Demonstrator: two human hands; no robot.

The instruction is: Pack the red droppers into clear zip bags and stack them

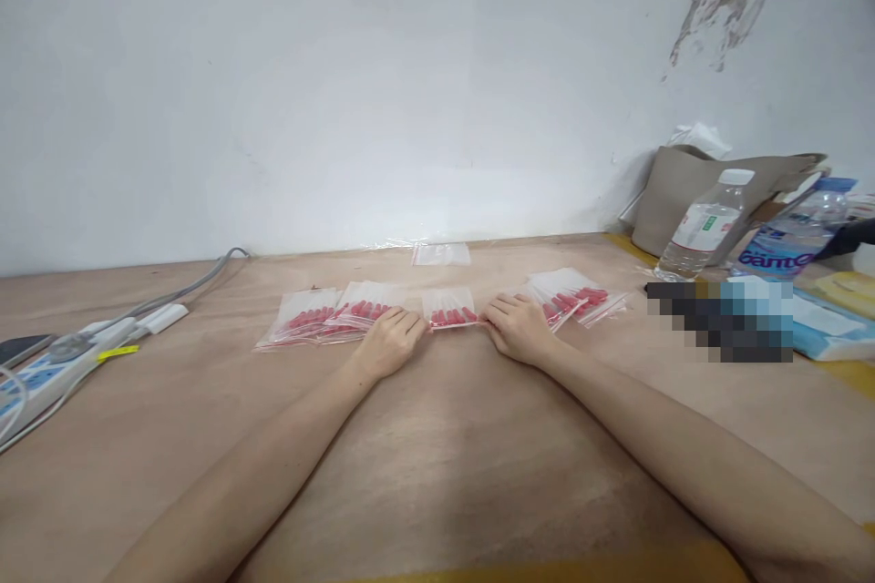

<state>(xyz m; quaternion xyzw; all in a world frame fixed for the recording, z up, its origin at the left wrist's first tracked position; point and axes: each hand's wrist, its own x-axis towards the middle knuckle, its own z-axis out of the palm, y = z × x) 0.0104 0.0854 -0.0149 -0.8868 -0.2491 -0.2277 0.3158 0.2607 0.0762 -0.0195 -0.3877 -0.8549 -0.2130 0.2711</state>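
Observation:
A small clear zip bag (pixel 449 302) with several red, narrow pieces in it lies on the table between my hands. My left hand (pixel 395 342) is closed, its fingertips at the bag's near left corner. At the near right corner, my right hand (pixel 518 328) pinches the bag's edge with curled fingers. Similar filled bags (pixel 307 317) lie overlapping beside my left hand, with another filled bag (pixel 365 302) close against it. More filled bags (pixel 571 296) are fanned out just past my right hand. What the red pieces are is too small to tell.
A flat clear bag (pixel 442 254) lies near the wall. On the left are a power strip (pixel 41 383), cables and a phone (pixel 24 349). Two bottles (pixel 707 223), a grey-beige bin (pixel 656 200) and a blue-white packet (pixel 827 319) stand or lie at right, by a pixelated patch.

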